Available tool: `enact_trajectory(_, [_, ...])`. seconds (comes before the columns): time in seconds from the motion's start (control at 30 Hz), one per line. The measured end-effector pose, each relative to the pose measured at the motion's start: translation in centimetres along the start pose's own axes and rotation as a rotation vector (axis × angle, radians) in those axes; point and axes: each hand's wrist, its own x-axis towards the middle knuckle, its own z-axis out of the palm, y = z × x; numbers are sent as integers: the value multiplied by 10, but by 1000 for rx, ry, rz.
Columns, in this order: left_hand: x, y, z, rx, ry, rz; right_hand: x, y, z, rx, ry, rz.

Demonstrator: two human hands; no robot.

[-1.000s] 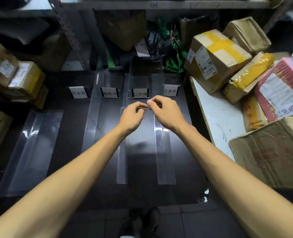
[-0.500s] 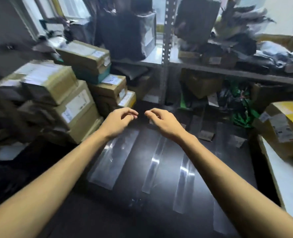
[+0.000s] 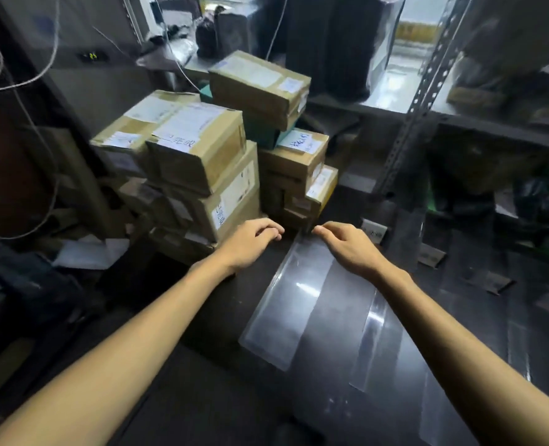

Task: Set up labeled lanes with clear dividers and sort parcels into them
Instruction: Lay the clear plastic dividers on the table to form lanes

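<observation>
Both bare arms are reaching forward over a dark glossy surface (image 3: 221, 400). The left hand (image 3: 253, 239) is hovering just beside the foot of a stack of brown cardboard parcels, its fingers loosely curled and holding nothing. The right hand (image 3: 347, 249) is hanging close by, also loosely curled and empty. Its fingertips (image 3: 318, 230) are lying over the far end of a wide clear plastic divider sheet (image 3: 295, 310), and whether they are touching it cannot be told.

That sheet is lying flat on the dark surface, running from the hands back toward the person. A narrower clear plastic strip (image 3: 374, 339) is lying just beside it on the right.

The parcels are sitting in two piles at the left end of the surface. In the nearer pile, a taped cardboard box with a handwritten white label (image 3: 199, 149) is resting tilted on a larger box with a white side label (image 3: 231, 201). Behind, a flat cardboard box with a long white label (image 3: 260, 86) is topping the second pile (a teal box is showing beneath it), and a smaller labelled box (image 3: 295, 159) is sitting lower down.

A small white label card (image 3: 375, 232) is standing just past the right hand. A perforated grey metal shelf upright (image 3: 422, 101) is rising behind it.
</observation>
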Motion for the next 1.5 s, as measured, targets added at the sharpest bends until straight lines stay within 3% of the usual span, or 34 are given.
enact_trajectory(0.4, [119, -105, 74, 246, -154, -264, 91, 105, 56, -5, -128, 377])
enact_trajectory(0.6, [152, -149, 102, 493, -379, -341, 108, 144, 87, 10, -307, 610])
enact_trajectory(0.73, [164, -164, 110, 531, -358, -345, 117, 155, 103, 73, -225, 727])
enact_trajectory(0.87, [168, -168, 108, 416, -337, -406, 124, 157, 108, 87, -140, 821])
enact_trajectory(1.07, [167, -171, 107, 397, -315, -446, 122, 162, 106, 31, -83, 812])
enact_trajectory(1.2, [164, -170, 108, 450, -255, -465, 124, 157, 101, 235, -36, 801])
enact_trajectory(1.3, [161, -169, 107, 442, -169, -483, 123, 147, 98, 236, -1, 715])
enact_trajectory(1.4, [152, -168, 107, 478, -99, -392, 125, 127, 97, 244, 26, 626])
enact_trajectory(1.5, [144, -164, 109, 580, -138, -296, 129, 103, 98, 276, 46, 546])
